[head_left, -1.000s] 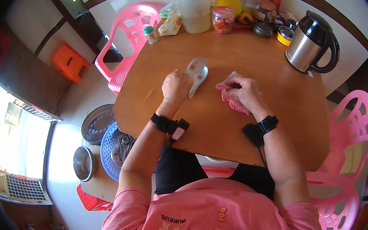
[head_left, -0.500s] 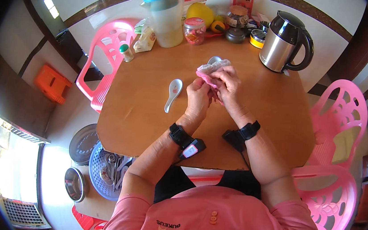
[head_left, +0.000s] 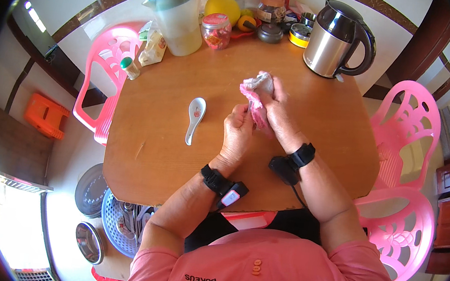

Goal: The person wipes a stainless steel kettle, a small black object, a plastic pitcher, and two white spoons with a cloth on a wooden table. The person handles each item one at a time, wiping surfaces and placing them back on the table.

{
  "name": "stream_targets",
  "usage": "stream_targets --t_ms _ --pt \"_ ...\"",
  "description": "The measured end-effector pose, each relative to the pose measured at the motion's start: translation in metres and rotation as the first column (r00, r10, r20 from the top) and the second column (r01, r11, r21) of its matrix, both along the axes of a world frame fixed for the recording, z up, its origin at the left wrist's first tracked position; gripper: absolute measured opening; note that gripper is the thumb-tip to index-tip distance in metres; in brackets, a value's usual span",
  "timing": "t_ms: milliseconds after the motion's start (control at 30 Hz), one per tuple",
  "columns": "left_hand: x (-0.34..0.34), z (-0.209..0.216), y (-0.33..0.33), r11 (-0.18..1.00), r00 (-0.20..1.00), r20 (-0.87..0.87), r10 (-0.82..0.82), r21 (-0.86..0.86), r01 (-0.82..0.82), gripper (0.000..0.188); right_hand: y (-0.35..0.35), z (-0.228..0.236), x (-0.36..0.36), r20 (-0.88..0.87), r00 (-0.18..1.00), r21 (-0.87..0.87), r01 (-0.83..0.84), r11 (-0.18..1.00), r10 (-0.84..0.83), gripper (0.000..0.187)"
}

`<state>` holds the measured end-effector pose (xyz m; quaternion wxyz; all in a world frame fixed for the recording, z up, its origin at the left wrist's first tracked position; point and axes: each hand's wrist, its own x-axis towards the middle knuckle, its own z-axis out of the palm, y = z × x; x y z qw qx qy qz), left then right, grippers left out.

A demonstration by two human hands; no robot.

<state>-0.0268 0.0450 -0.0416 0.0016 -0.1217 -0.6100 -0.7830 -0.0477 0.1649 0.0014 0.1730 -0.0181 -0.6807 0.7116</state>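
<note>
In front of me, over the middle of the table, my right hand [head_left: 279, 109] is wrapped round a pink and white cloth [head_left: 253, 95]. The cloth is bunched over a spoon, whose bowl it now hides. My left hand [head_left: 238, 131] is closed like a fist just below the cloth, at the spoon's handle end; its fingers cover most of what they grip. To the left of my hands, a white soup spoon [head_left: 195, 116] with a small red mark in its bowl lies on the wooden table [head_left: 154, 133], handle toward me.
Along the back stand a blue-lidded jug [head_left: 176, 20], a red-filled jar [head_left: 216, 31], a yellow round fruit [head_left: 222, 9] and an electric kettle [head_left: 334, 39]. A green-capped shaker [head_left: 130, 68] is at left. Pink chairs [head_left: 410, 130] flank the table. A blue basket [head_left: 112, 222] holds utensils, lower left.
The spoon bowl that stuck out beyond the cloth is now covered. My hands have shifted and the cloth has turned more upright. The view has also moved slightly.
</note>
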Motion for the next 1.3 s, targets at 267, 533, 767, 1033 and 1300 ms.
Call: stream_targets --t_ms 267,533,767,1033,1300 --pt "-0.006 -0.001 -0.003 0.994 0.987 0.130 -0.095 0.069 0.086 0.025 -0.001 0.003 0.011 -0.080 0.978 0.003 -0.192 0.981 0.192 0.057" --pt "0.024 0.021 0.008 0.976 0.968 0.124 -0.217 0.021 0.216 0.020 0.016 0.002 0.006 -0.366 0.908 0.206 0.291 0.934 -0.203 0.026" --pt "0.028 0.019 0.008 0.992 0.993 -0.061 -0.098 -0.084 0.092 0.020 0.031 0.015 0.002 -0.225 0.969 0.062 0.115 0.991 -0.098 0.041" --pt "0.015 0.021 -0.004 0.994 0.992 0.127 -0.027 0.108 0.013 0.011 0.010 0.002 -0.003 -0.164 0.974 0.360 0.204 0.910 -0.153 0.053" --pt "0.009 0.015 -0.008 0.990 0.990 -0.098 0.100 -0.086 -0.109 0.011 0.014 0.035 0.018 -0.595 0.798 0.695 0.451 0.561 0.097 0.052"
